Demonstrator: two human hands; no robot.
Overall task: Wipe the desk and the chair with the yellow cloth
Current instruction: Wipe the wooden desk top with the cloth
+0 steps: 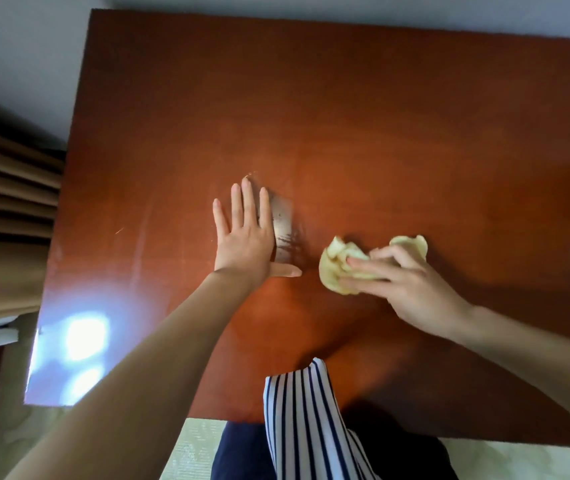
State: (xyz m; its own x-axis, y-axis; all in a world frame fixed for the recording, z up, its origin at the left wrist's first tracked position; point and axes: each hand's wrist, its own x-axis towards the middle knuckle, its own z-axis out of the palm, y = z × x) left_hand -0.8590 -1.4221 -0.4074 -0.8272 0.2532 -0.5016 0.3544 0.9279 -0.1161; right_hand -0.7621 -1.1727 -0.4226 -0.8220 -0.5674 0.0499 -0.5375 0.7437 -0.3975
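Observation:
A reddish-brown wooden desk [345, 116] fills most of the head view. Near its middle lies the crumpled yellow cloth [335, 265], with my right hand [401, 285] on top of it, fingers curled over the bunched fabric. To the left, my left hand [242, 237] lies flat on the desk top, fingers straight and spread, thumb out to the right. The two hands are a short gap apart. No chair is in view.
Brown pleated curtains [6, 216] hang past the desk's left edge. A grey wall [27, 46] runs behind the desk. A bright glare patch [84, 337] shines on the near left corner. My striped top [307, 427] hangs over the near edge.

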